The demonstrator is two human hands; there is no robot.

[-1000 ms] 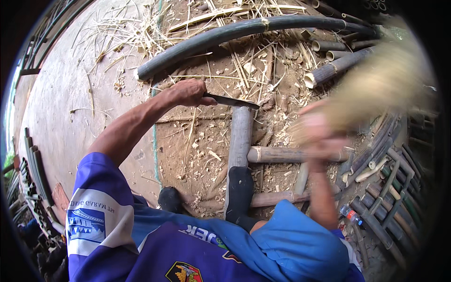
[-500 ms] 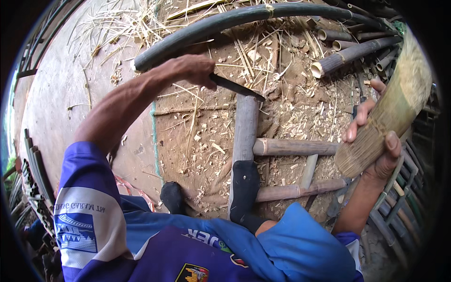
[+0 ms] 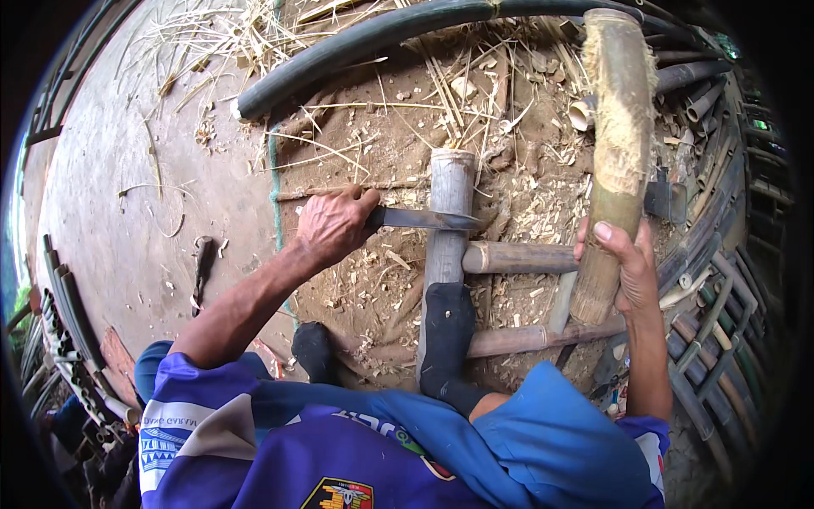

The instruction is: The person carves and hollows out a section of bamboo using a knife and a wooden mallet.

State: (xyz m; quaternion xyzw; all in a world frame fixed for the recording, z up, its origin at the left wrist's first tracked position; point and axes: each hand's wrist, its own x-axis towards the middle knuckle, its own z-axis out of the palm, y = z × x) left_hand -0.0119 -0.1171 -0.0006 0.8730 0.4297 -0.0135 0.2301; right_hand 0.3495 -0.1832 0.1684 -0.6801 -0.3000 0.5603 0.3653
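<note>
The left hand (image 3: pixel 335 225) is closed round the handle of a knife (image 3: pixel 428 218), whose blade lies across the upright bamboo post (image 3: pixel 452 182) in view, just below its cut upper end; whether it touches cannot be told. The right hand (image 3: pixel 626 261) grips a thick bamboo club (image 3: pixel 621 127), frayed pale along its upper part, near its lower end. Between blade tip and club there is a gap over chip-strewn brown ground (image 3: pixel 530 204); the club's upper end overlaps a curved dark bamboo pole (image 3: pixel 356 53), which bounds the space ahead. Grey floor (image 3: pixel 110 187) opens leftward beyond a green cord (image 3: pixel 274 170). The purple shirt (image 3: pixel 280 458) bears sleeve lettering and a chest badge. Counted: one knife, one club, two crosspieces (image 3: pixel 519 258) right of the post, two dark-socked feet (image 3: pixel 314 349).
</note>
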